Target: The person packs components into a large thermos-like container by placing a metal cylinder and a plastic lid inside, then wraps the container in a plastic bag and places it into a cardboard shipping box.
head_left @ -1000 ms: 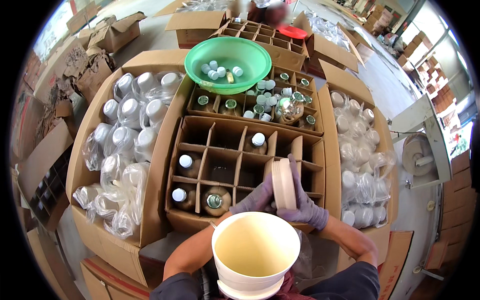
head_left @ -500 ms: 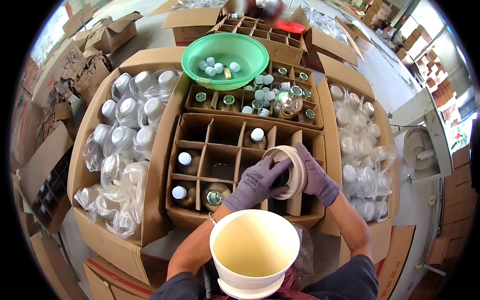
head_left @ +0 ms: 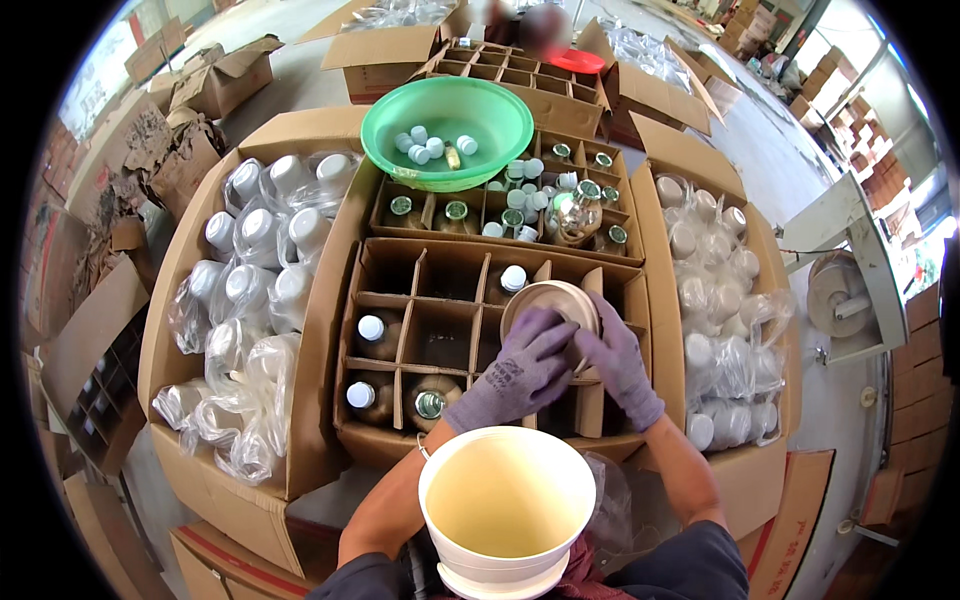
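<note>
My left hand [head_left: 520,368] and my right hand [head_left: 619,368], both in purple-grey gloves, grip what look like nested beige plant-pot saucers [head_left: 548,296] above a divided carton [head_left: 392,430]. The left fingers reach into the tilted dish; the right hand closes round its right side. How many saucers there are is hidden. Just below, a cream plant pot [head_left: 507,500] stands upright and empty on its own saucer near my lap. In the carton stand white-capped bottles [head_left: 372,328] and an uncapped glass bottle [head_left: 431,402] beside my left wrist.
A green basin [head_left: 447,110] with several white caps rests on a second divided carton [head_left: 520,235] of bottles and loose caps. Cartons of plastic-wrapped white pots [head_left: 258,225] and wrapped pale items [head_left: 720,320] flank it. A person [head_left: 510,25] is at the far end.
The saucers have tipped, turning their dish side more upward, and shifted slightly left. Both hands have changed their grip around them.
</note>
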`<state>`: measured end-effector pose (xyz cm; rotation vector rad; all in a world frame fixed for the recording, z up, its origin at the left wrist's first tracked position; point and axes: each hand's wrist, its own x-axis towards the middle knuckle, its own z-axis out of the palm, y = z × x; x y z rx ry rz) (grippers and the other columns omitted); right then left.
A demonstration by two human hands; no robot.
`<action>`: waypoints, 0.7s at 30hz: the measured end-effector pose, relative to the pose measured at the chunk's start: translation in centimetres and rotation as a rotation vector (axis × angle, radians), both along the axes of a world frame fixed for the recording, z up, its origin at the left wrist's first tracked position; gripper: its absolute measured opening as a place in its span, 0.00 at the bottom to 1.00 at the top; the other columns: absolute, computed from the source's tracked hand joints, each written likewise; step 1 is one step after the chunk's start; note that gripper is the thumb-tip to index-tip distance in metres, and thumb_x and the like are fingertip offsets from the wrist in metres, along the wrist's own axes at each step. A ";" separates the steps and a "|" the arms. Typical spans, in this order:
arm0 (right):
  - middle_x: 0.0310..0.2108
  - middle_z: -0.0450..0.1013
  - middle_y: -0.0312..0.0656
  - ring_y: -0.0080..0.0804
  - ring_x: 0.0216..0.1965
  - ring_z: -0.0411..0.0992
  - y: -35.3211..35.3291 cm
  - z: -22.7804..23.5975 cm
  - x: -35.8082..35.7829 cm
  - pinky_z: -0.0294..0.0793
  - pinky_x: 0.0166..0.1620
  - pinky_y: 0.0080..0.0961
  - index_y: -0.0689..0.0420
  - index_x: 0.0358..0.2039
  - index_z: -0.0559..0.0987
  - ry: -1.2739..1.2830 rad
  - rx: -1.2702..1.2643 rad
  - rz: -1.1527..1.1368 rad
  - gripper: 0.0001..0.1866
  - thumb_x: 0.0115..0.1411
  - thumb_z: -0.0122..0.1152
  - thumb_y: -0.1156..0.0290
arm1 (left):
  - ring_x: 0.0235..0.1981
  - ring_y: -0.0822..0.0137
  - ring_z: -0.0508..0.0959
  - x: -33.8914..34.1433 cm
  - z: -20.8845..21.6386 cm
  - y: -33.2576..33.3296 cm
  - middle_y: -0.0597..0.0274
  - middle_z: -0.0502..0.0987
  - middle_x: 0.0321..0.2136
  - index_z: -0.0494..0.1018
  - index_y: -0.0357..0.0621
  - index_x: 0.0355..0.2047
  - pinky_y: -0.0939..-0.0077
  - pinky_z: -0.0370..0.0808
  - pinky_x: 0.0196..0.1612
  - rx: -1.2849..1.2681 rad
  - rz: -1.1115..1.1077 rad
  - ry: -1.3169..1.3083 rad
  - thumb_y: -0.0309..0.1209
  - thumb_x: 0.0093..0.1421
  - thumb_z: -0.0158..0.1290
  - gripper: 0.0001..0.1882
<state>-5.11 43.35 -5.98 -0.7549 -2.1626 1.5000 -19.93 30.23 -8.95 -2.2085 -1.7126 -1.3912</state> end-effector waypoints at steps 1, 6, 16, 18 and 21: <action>0.54 0.70 0.50 0.37 0.52 0.71 0.8 0.0 0.1 0.69 0.55 0.28 0.68 0.64 0.58 0.043 -0.211 0.005 0.36 0.58 0.57 0.67 | 0.59 0.48 0.66 -0.3 0.2 0.2 0.50 0.65 0.58 0.69 0.42 0.52 0.45 0.58 0.64 0.115 -0.055 -0.065 0.25 0.51 0.59 0.26; 0.59 0.64 0.48 0.32 0.60 0.63 0.5 1.9 -1.2 0.61 0.62 0.27 0.67 0.64 0.59 0.335 -0.653 0.170 0.33 0.62 0.51 0.64 | 0.57 0.55 0.70 -0.7 1.4 -0.8 0.46 0.74 0.49 0.63 0.40 0.59 0.69 0.66 0.59 0.052 0.205 -1.423 0.23 0.57 0.55 0.28; 0.46 0.73 0.52 0.42 0.45 0.75 -1.9 3.4 -4.7 0.74 0.48 0.31 0.61 0.63 0.61 -0.253 0.146 0.209 0.35 0.57 0.63 0.64 | 0.36 0.75 0.77 -1.9 1.2 -1.4 0.60 0.79 0.38 0.73 0.35 0.46 0.81 0.75 0.40 -0.004 0.359 -1.550 0.34 0.61 0.59 0.18; 0.34 0.77 0.46 0.35 0.30 0.78 -2.0 2.1 -4.5 0.77 0.36 0.25 0.57 0.60 0.66 -0.335 0.205 0.143 0.30 0.59 0.63 0.66 | 0.34 0.75 0.77 -2.3 2.1 -1.8 0.61 0.80 0.37 0.74 0.34 0.43 0.81 0.74 0.39 0.091 0.449 -1.523 0.36 0.60 0.61 0.18; 0.37 0.76 0.47 0.41 0.36 0.76 0.0 0.4 -6.1 0.76 0.38 0.31 0.62 0.54 0.70 0.109 0.456 0.117 0.26 0.56 0.65 0.67 | 0.35 0.74 0.77 -2.9 1.1 -2.3 0.61 0.79 0.37 0.74 0.35 0.44 0.80 0.75 0.40 0.025 0.674 -1.297 0.35 0.59 0.61 0.18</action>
